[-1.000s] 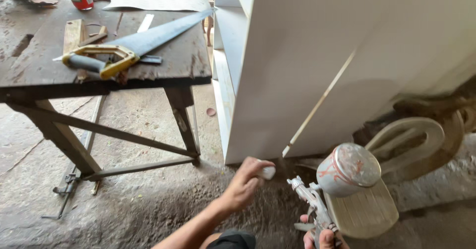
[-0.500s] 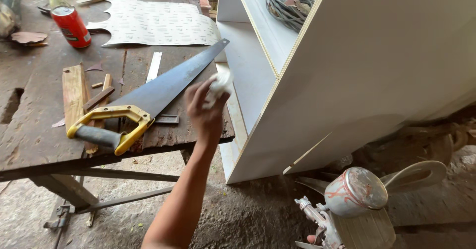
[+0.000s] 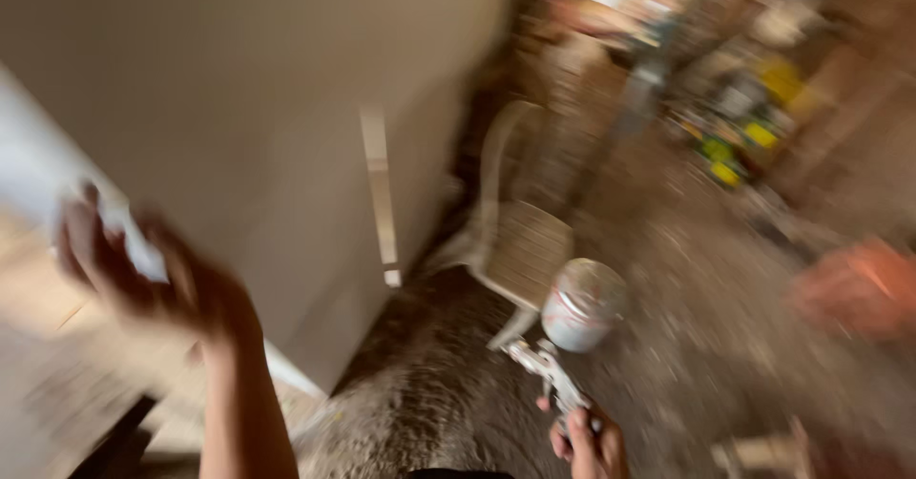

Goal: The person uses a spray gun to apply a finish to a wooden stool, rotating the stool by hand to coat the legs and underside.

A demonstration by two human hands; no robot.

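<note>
Frame heavily motion-blurred, details soft.

Left hand [image 3: 157,283] raised at lower left, fingers curled around a small white object [image 3: 134,245], maybe a rag or a piece of paper, too smeared to tell which. Hand sits in front of the white cabinet [image 3: 267,126], whose big flat side panel fills the upper left. Can't tell whether the white object touches the panel.

Right hand [image 3: 584,441] at bottom edge, right of centre, closed on the handle of a spray gun [image 3: 553,369]. Gun points up and left, its round paint cup [image 3: 582,304] on top, whitish with reddish smears. Gun is held clear of the floor, well apart from the left hand.

Just behind the cup: a pale plastic chair [image 3: 520,240], near the cabinet's lower corner. Dirt floor [image 3: 687,345] runs to the right, with blurred clutter at upper right, yellow and green patches [image 3: 744,140], and an orange-red shape [image 3: 859,288] at the right edge; neither identifiable.
</note>
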